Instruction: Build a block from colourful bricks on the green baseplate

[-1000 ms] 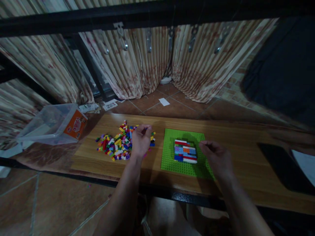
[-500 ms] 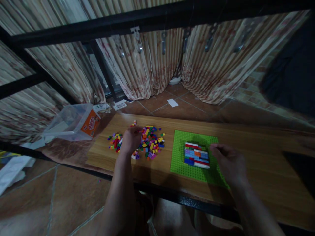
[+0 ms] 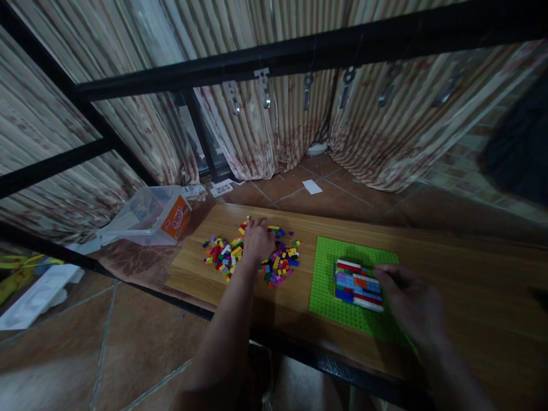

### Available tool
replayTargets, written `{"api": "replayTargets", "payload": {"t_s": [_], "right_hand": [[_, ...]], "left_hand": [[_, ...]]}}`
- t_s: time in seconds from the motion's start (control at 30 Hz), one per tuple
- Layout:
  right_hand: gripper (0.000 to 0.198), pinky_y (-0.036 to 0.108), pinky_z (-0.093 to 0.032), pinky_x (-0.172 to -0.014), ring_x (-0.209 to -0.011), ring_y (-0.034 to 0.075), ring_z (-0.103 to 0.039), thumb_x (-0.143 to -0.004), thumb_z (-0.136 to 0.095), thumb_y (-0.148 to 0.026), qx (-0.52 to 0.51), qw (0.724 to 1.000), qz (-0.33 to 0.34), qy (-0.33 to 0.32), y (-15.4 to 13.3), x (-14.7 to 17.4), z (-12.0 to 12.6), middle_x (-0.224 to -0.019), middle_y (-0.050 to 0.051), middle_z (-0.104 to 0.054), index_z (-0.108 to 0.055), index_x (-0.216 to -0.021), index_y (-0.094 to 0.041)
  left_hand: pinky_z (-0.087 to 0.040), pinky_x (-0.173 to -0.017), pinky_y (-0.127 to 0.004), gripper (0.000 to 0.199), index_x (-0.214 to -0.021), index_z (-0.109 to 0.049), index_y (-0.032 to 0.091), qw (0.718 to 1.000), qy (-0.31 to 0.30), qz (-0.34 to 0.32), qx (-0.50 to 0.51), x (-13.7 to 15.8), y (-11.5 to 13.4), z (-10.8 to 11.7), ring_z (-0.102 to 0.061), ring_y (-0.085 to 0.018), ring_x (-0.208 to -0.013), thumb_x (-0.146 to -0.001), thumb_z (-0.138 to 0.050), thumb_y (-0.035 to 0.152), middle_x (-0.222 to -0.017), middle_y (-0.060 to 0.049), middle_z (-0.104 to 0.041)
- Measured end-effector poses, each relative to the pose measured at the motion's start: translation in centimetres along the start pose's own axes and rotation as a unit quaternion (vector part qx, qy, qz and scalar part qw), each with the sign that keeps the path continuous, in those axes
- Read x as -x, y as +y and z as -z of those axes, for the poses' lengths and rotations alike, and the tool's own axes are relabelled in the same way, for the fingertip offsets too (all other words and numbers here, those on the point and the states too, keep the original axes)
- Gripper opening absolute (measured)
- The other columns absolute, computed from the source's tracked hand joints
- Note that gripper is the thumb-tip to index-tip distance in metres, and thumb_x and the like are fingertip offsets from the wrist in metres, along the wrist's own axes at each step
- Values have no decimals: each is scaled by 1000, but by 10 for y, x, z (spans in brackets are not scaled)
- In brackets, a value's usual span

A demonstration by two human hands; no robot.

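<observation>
brick block (image 3: 358, 286): on green baseplate (image 3: 323, 302); we judge it light and stiff, best pinched by opposite sides
top bricks (image 3: 367, 297): long axes run left to right along the table (image 3: 475, 285)
right hand (image 3: 413, 302): fingers bent by the block's right edge
left hand (image 3: 259, 242): over loose bricks (image 3: 282, 260); we can't tell what either grasps

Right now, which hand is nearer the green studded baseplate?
Right. The right hand is over the right side of the green studded baseplate; the left hand is left of it, at the loose toy bricks.
</observation>
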State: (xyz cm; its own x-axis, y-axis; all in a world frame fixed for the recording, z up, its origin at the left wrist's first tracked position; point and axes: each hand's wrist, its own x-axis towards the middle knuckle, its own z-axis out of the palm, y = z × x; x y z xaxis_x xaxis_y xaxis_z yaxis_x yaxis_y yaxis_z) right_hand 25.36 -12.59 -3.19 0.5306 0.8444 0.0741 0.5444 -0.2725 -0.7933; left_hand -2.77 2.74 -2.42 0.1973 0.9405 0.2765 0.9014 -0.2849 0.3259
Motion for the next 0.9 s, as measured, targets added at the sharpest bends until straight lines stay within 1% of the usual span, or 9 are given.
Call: {"api": "replayTargets", "payload": {"t_s": [0.13, 0.2, 0.3, 0.4, 0.5, 0.63, 0.73, 0.83, 0.9], "right_hand": [[30, 35, -51, -74, -81, 25, -69, -77, -58, -47, 14, 1000, 5, -3, -2, 0, -2, -87, 6, -75, -73, -85, -22], [30, 35, -52, -75, -81, 25, -70, -77, -58, -47, 16, 1000, 11, -2, -2, 0, -1, -88, 6, -75, -73, -85, -22], [31, 35, -52, -75, -82, 25, -70, -77, -58, -48, 21, 1000, 10, -7, -2, 0, 0, -89, 6, -76, -73, -86, -23], [32, 35, -52, -75, -82, 25, -70, -77, -57, -49, 22, 1000, 9, -12, 0, 0, 1, -90, 6, -76, -73, -86, -23], [33, 35, -52, -75, -83, 25, -70, -77, -56, -50, 26, 1000, 11, -11, 2, 1, 2, -90, 6, -76, -73, -87, -23], [31, 35, -52, -76, -83, 25, -70, -78, -57, -49, 16, 1000, 17, -2, 3, 1, 3, -90, 6, -76, -73, -87, -23], [31, 34, -52, -74, -81, 24, -70, -78, -58, -48, 16, 1000, 26, -2, 4, 1, 3, -88, 6, -75, -73, -87, -22], [32, 34, -52, -71, -79, 24, -70, -77, -57, -49, 22, 1000, 20, -5, 5, 1, 2, -87, 6, -75, -73, -87, -23], [31, 34, -52, -71, -80, 24, -70, -78, -57, -49, 16, 1000, 19, -5, 5, 0, 2, -88, 6, -75, -73, -86, -23]], "left_hand": [[-35, -109, -43, 48, -133, -54, 16, 999, -37, -5, -13, 2, 10, -8, -47, -27, -126, -86, -49, 18, -135, -11, -58], [-36, -106, -44, 48, -133, -55, 19, 998, -62, -9, -17, 2, 13, -8, -48, -27, -126, -86, -46, 15, -135, -10, -58], [-36, -105, -42, 48, -127, -60, 19, 996, -86, -7, -26, 2, 15, -7, -53, -26, -121, -83, -44, 10, -128, -10, -63], [-38, -103, -41, 47, -121, -64, 17, 996, -82, 7, -33, 2, 15, -4, -56, -27, -115, -80, -45, 8, -122, -11, -66], [-40, -100, -42, 45, -118, -67, 16, 996, -78, -6, -33, 4, 15, 0, -57, -29, -113, -78, -46, 8, -118, -12, -68], [-40, -100, -45, 47, -116, -68, 19, 996, -83, -22, -32, 6, 16, 5, -57, -30, -113, -74, -50, 8, -118, -11, -68], [-40, -100, -47, 44, -111, -70, 21, 996, -80, -24, -25, 7, 15, 9, -59, -30, -110, -74, -52, 8, -114, -11, -69], [-41, -99, -46, 40, -104, -73, 21, 997, -78, -24, -1, 7, 12, 11, -62, -29, -104, -73, -53, 8, -105, -10, -72], [-44, -96, -42, 36, -99, -74, 21, 996, -79, -18, 42, 6, 9, 13, -64, -27, -99, -73, -54, 8, -100, -8, -73]]}}
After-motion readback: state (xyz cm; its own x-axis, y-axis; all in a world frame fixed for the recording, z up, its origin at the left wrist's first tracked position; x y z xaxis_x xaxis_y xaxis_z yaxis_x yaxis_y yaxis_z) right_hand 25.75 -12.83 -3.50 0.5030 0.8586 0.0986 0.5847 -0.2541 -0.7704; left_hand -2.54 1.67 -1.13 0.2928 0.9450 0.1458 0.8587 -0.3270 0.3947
